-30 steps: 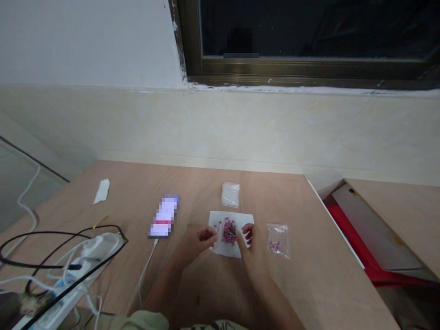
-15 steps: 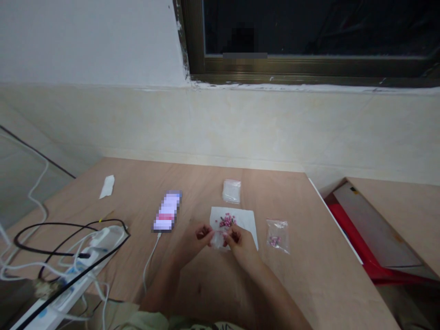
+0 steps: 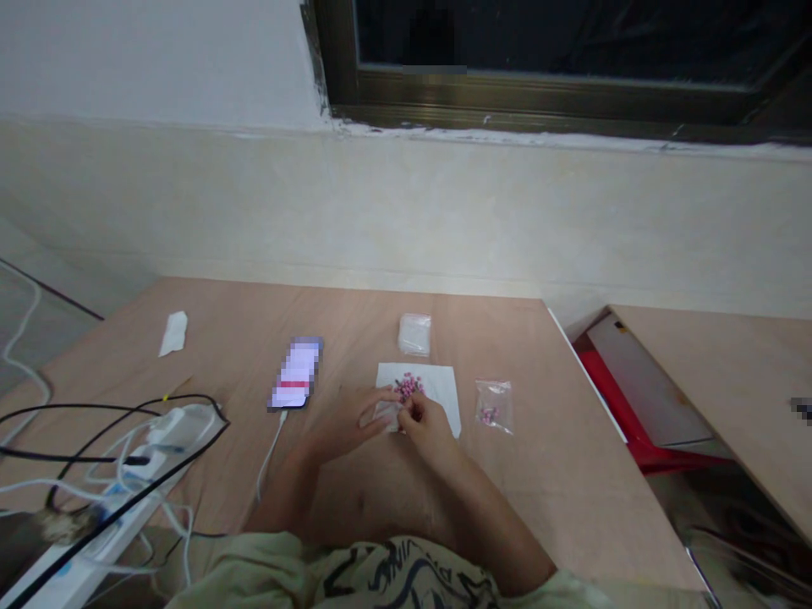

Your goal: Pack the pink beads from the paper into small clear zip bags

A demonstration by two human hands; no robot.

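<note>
White paper sheet (image 3: 444,399): near edge partly hidden by left hand (image 3: 346,420) and right hand (image 3: 430,430). Over sheet, clear bag (image 3: 388,413) mostly covered; finger grip too small to tell. On sheet, pink beads (image 3: 408,386): near side of pile behind right hand, single shapes too small. Left of sheet, phone (image 3: 297,370) screen blurred. Far left of sheet, power strip (image 3: 185,425) cut by bottom edge. Far right of sheet, blurred object (image 3: 803,409), cut by right edge.

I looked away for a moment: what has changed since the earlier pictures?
The right hand has moved left, from the right edge of the paper to beside the left hand, whose fingers have straightened. A clear bag now shows between them; whether either grips it is hard to tell. Pink bits remain on the paper; the filled bag, packet and phone stayed put.
</note>
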